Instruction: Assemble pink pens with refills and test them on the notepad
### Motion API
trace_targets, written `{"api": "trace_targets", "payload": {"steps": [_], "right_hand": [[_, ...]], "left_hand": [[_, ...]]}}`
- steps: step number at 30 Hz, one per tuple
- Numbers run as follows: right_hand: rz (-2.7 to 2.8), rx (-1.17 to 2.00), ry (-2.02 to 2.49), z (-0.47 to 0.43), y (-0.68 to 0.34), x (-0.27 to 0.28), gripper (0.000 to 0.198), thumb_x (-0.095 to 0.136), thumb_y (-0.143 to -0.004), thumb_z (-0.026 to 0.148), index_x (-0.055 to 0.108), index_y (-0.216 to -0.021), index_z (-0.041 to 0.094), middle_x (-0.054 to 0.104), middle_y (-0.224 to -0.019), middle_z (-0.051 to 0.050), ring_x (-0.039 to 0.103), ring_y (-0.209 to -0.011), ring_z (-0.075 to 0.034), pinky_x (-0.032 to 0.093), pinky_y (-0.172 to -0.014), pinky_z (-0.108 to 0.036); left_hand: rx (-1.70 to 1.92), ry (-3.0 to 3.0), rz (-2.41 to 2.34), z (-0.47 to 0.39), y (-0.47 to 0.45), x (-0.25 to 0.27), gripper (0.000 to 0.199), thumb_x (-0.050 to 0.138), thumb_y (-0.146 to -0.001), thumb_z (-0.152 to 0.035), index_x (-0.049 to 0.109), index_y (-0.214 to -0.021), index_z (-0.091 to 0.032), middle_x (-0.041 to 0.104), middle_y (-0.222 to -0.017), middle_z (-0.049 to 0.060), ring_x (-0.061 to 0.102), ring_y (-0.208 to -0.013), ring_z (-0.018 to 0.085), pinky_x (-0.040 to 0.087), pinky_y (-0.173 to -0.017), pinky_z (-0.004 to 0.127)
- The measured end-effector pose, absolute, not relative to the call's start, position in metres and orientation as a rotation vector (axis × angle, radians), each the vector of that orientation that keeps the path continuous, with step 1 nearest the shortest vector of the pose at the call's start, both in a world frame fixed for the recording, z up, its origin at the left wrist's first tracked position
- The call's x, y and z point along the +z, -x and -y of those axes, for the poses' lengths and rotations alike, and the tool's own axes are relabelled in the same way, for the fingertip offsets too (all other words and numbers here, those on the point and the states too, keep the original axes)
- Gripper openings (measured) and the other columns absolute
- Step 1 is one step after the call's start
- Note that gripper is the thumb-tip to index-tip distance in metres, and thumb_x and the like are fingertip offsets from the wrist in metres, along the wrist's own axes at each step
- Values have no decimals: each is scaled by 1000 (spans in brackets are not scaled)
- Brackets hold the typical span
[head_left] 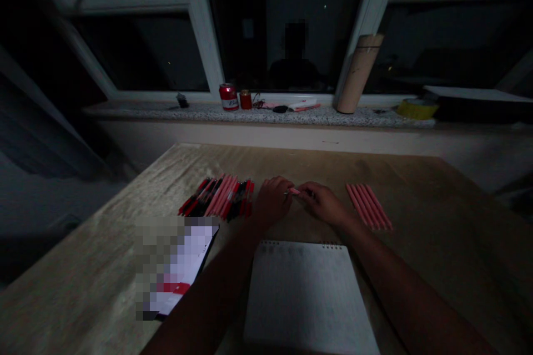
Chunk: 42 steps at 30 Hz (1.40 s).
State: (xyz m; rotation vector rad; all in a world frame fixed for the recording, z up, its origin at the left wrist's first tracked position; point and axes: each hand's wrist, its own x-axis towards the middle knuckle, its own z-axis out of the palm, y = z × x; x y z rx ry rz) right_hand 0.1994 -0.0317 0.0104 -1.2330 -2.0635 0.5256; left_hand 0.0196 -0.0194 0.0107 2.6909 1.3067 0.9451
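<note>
The pink pen [295, 191] is up between the two hands, above the far half of the table, and I judge the step in hand to be close fingertip work on it. Taking things from the biggest down, I have the table [95, 272] under everything, and its broad surface gives me room to keep the elbows low and the wrists steady. The spiral notebook [310, 299] lies nearest me, between the forearms, so I would keep the work beyond its coil. The phone [187, 266] lies left of it, near the left forearm; I'd hold that elbow in. Just beside the left hand lies the mixed row of pens [220, 198], red, black and pink, easy to knock with a knuckle. The row of pink pens [368, 206] sits apart, right of the right hand, laid neatly side by side.

The left hand [275, 197] is closed on one end of the pen, the right hand [322, 202] pinches the other. In this dim light I cannot tell whether it is a whole pen or a part. I would keep both ends in line, press lightly, and let fingertips, not wrists, do any turning.
</note>
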Motion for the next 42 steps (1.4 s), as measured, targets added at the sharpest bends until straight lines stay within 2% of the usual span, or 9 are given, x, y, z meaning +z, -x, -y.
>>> {"api": "trace_targets", "payload": {"steps": [5,10,15,24,36,42], "right_hand": [[1943,702,1174,30,-198,8,27,47,-86,39,61,-91,16,60,-75,-2,52,-68,-13,39,-62,-23],[1761,899,1094,28,-197,10,28,53,-82,42,61,-88,16,59,-75,-1,51,-68,-13,39,-63,-24],[1611,1052,1071,30,-196,14,31,56,-79,46,60,-85,16,51,-65,2,44,-59,-11,34,-57,-23],[1486,1220,997,33,-190,17,30,59,-77,44,58,-85,16,47,-57,5,42,-53,-10,32,-55,-23],[1469,1275,875,29,-189,9,25,61,-77,41,59,-86,18,55,-63,3,48,-57,-11,36,-61,-25],[1462,1263,869,28,-188,7,22,62,-77,37,59,-88,18,58,-66,2,51,-60,-11,39,-63,-25]], "left_hand": [[1014,-2627,-1314,20,-20,12,19,45,-84,-23,53,-100,-18,59,-101,7,52,-98,20,39,-86,35],[1092,-2607,-1245,21,-21,12,33,46,-83,-23,47,-115,-16,57,-111,9,50,-104,21,37,-92,36],[1058,-2611,-1216,22,-23,13,39,42,-86,-27,42,-122,-15,56,-114,11,50,-106,22,36,-92,37],[1061,-2615,-1177,24,-23,15,38,39,-87,-29,41,-123,-14,56,-114,12,50,-105,22,36,-91,36],[1102,-2599,-1152,25,-24,17,35,39,-89,-34,46,-118,-15,59,-107,10,52,-99,22,37,-88,37],[1074,-2593,-1145,26,-23,19,36,38,-90,-34,45,-120,-16,58,-110,10,51,-104,22,37,-90,37]]}}
